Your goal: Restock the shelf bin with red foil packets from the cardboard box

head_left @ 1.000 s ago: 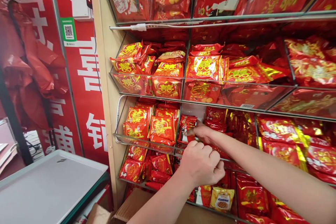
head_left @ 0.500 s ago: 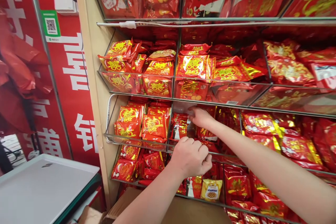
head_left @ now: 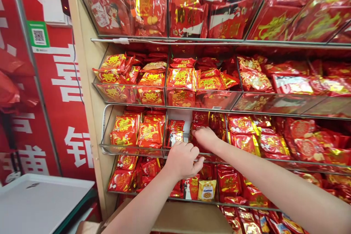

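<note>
Several red packets (head_left: pixel 175 129) around right hand (head_left: pixel 205 139), clear lip (head_left: pixel 123 150) apparently behind left hand (head_left: pixel 181 159)

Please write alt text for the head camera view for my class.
A person's right hand is among red packets in a shelf bin; whether it holds one is unclear. The left hand, loosely curled, is in front. Packed shelves lie above and below; a pale tray is at lower left.

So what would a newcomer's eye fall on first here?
Shiny red-and-gold plastic packets, tier upon tier across the pale wooden shelving, would probably win. Next come the bare right hand in the third visible tier and the bare left hand in front. One tier lower, a small yellow cookie packet pops among red ones.
</note>
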Demonstrator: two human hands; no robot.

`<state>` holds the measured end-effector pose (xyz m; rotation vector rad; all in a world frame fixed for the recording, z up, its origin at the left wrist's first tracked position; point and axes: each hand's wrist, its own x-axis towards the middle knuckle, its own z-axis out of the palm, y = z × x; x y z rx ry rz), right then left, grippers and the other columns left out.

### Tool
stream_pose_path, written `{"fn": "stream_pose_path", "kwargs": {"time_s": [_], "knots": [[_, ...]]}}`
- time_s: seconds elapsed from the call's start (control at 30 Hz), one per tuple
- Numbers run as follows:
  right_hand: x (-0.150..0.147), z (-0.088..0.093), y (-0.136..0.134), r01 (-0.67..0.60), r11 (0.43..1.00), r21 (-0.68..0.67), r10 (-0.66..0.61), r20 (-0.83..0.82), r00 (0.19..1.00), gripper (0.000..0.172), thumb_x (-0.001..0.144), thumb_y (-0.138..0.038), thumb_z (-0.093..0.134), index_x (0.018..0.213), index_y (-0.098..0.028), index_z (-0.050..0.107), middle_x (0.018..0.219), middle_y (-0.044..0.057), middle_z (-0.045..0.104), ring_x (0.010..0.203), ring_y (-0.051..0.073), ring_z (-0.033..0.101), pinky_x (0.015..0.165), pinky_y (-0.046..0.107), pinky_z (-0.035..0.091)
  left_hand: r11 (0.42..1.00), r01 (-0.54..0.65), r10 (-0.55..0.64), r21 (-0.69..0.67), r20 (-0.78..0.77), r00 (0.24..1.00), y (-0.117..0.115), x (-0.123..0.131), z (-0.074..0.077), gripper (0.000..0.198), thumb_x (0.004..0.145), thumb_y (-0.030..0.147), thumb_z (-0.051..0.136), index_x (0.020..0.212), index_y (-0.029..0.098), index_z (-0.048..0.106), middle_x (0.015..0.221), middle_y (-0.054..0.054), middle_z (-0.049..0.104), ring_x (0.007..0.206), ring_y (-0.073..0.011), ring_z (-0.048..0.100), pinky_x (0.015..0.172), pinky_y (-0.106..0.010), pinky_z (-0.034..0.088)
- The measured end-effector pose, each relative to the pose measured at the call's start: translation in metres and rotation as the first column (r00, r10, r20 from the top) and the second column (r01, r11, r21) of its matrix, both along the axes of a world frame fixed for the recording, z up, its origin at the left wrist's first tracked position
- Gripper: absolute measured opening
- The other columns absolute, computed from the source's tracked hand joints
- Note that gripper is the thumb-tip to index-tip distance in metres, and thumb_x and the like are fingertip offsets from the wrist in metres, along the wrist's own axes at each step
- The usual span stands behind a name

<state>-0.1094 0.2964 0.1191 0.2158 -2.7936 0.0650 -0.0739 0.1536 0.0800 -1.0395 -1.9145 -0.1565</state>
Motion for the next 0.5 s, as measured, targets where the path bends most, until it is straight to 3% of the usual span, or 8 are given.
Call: {"fn": "stream_pose_path", "kwargs": {"time_s": [0.1, 0.2, 0.3, 0.4, 0.5], "knots": [[0.007, 0.015, 0.005, -0.053, 0.995, -0.082, 0.047, -0.078, 0.996, 0.009, 0.081, -0.019, 0.053, 0.084, -0.014, 0.060, 0.091, 0.006, 0.061, 0.096, 0.020, 0.053, 0.086, 0.041, 0.039, 1.000, 0.016, -0.015, -0.019, 0.043, 0.999, -0.004, 0.005, 0.004, 0.019, 0.076, 0.033, 0.046, 0.068, 0.019, 0.055, 0.061, -0.001, 0.058, 0.060, -0.0163, 0.053, 0.059, -0.031, 0.038], [0.016, 0.033, 0.011, -0.088, 0.971, -0.220, 0.047, -0.185, 0.982, 0.010, 0.080, -0.019, 0.052, 0.086, -0.015, 0.058, 0.091, 0.009, 0.062, 0.096, 0.023, 0.053, 0.084, 0.038, 0.038, 0.998, 0.069, -0.068, -0.013, 0.065, 0.996, -0.015, 0.022, -0.004, 0.019, 0.076, 0.024, 0.047, 0.091, 0.020, 0.057, 0.086, -0.003, 0.064, 0.081, -0.0168, 0.056, 0.076, -0.033, 0.042], [0.018, 0.037, 0.010, -0.092, 0.915, -0.393, 0.016, -0.193, 0.981, 0.011, 0.079, -0.027, 0.054, 0.081, -0.017, 0.058, 0.079, 0.005, 0.063, 0.078, 0.020, 0.059, 0.073, 0.033, 0.045, 0.987, 0.153, -0.157, 0.050, 0.097, 0.983, -0.027, 0.050, -0.031, 0.027, 0.072, 0.019, 0.050, 0.098, 0.023, 0.055, 0.113, -0.005, 0.057, 0.115, -0.0225, 0.042, 0.097, -0.041, 0.031], [0.007, 0.025, -0.003, -0.079, 0.846, -0.527, 0.044, -0.079, 0.996, 0.016, 0.080, -0.030, 0.054, 0.082, -0.014, 0.056, 0.066, 0.000, 0.060, 0.058, 0.012, 0.058, 0.055, 0.026, 0.048, 0.960, 0.261, -0.270, 0.098, 0.106, 0.957, -0.035, 0.072, -0.069, 0.024, 0.070, 0.019, 0.053, 0.093, 0.026, 0.056, 0.111, -0.002, 0.059, 0.112, -0.0208, 0.046, 0.098, -0.042, 0.031], [-0.011, 0.009, -0.023, -0.055, 0.824, -0.564, 0.098, 0.047, 0.994, 0.017, 0.084, -0.027, 0.050, 0.090, -0.012, 0.055, 0.071, -0.001, 0.060, 0.056, 0.008, 0.057, 0.051, 0.023, 0.049, 0.932, 0.336, -0.351, 0.137, 0.106, 0.930, -0.042, 0.078, -0.092, 0.026, 0.077, 0.033, 0.053, 0.100, 0.023, 0.053, 0.094, -0.001, 0.067, 0.092, -0.0133, 0.058, 0.090, -0.029, 0.041]]}}
